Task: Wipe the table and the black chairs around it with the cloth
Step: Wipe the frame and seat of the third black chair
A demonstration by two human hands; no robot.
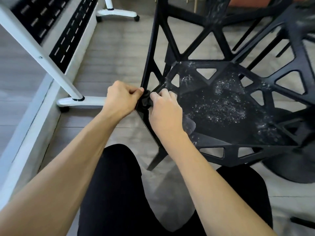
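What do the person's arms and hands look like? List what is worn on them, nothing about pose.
Both forearms are bare up to the frame edge: no sleeves show. The left hand and right hand wear no gloves, and no rings, watch or wristband are visible. Below the arms, the legs are in black trousers.

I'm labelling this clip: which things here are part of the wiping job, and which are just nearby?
Part of the job:
black chair, dusty seat
dark cloth, gripped at the chair frame
left hand
right hand

Just nearby:
white rolling stand
second black chair
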